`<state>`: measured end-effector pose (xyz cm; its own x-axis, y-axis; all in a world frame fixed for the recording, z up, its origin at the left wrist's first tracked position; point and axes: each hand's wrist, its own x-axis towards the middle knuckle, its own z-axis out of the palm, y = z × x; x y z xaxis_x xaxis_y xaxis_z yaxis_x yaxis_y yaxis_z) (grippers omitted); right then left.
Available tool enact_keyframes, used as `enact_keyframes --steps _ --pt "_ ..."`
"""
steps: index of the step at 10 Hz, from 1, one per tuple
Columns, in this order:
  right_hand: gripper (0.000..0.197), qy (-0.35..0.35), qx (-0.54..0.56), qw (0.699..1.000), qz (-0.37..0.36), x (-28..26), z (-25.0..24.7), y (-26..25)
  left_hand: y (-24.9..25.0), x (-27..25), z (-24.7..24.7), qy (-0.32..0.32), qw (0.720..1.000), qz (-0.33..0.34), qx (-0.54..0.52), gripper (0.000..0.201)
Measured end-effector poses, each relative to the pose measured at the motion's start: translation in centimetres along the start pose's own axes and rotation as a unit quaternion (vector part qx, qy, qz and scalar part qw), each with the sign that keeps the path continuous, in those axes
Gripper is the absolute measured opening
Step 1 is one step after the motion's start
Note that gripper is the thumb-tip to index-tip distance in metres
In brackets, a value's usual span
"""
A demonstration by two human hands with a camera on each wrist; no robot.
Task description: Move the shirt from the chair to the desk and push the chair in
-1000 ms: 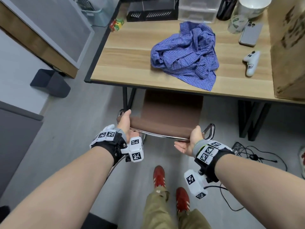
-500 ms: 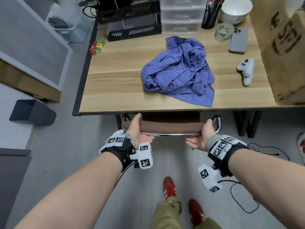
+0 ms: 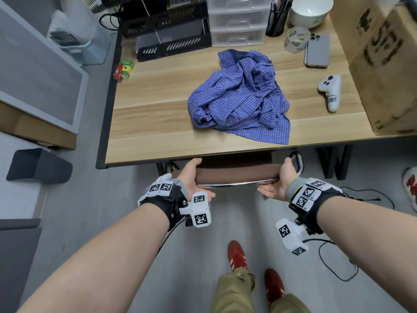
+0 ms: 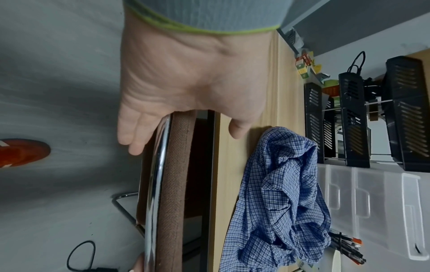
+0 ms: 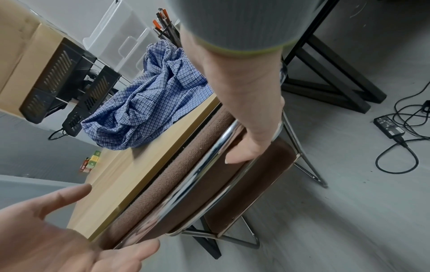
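My left hand point(image 3: 194, 179) sits at the left end of the chair point(image 3: 237, 175) backrest, in the lower middle of the head view, and my right hand point(image 3: 279, 184) sits at the right end. The brown padded top edge and its chrome tube run straight between my two palms. In the left wrist view my left fingers point(image 4: 132, 136) lie fairly straight along the outer side of the chrome tube while the thumb reaches over toward the tabletop point(image 3: 158, 105), so the backrest rests in the fork of the hand, loosely held rather than clenched. In the right wrist view my right fingers point(image 5: 242, 152) curl round the chrome tube from behind, grasping the backrest at its corner (the thumb is hidden behind the wrist). The chair is tucked in so that its backrest stands just beside the tabletop's near edge, with the seat out of sight beneath. The shirt point(image 3: 241, 98), a crumpled blue check, lies on the tabletop in the centre of the head view, well apart from both hands, its lower corner close to the near edge just above the backrest.
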<state>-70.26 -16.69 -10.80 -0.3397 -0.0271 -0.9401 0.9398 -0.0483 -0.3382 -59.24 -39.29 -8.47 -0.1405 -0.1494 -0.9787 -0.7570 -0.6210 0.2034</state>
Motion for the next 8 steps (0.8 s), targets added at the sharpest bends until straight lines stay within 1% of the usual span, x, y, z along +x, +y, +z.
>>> enact_keyframes --steps 1,2,3,4,5,6,7,8 --pt "0.067 0.0 -0.019 1.0 -0.009 -0.5 -0.2 -0.2 -0.3 0.3 -0.2 0.017 0.999 0.015 0.038 0.095" --pt "0.071 -0.003 -0.039 0.999 -0.004 -0.9 -0.7 -0.4 -0.7 -0.2 -0.1 0.029 0.994 0.03 0.101 0.081" --pt "0.076 -0.005 -0.071 0.997 -0.002 -1.1 -1.4 -0.3 -0.5 -1.6 0.0 0.036 0.986 0.039 0.158 0.05" --pt "0.077 -0.014 -0.095 0.995 -0.004 -1.4 -1.9 -0.6 0.1 -2.9 0.6 0.04 0.983 0.045 0.176 0.039" --pt "0.074 -0.024 -0.095 0.995 -0.019 -2.4 -2.8 -1.4 0.8 -4.6 2.3 0.028 0.977 0.069 0.201 0.064" --pt "0.068 -0.045 -0.111 0.992 -0.042 -3.5 -3.8 -2.2 1.5 -6.1 4.1 0.023 0.968 0.096 0.229 0.078" --pt "0.049 -0.051 -0.135 0.986 -0.084 -5.0 -4.8 -3.2 2.3 -7.8 5.6 0.03 0.96 0.151 0.234 0.065" --pt "0.027 -0.035 -0.18 0.974 -0.131 -6.9 -6.6 -4.0 3.3 -10.1 7.2 0.024 0.944 0.21 0.255 0.056"
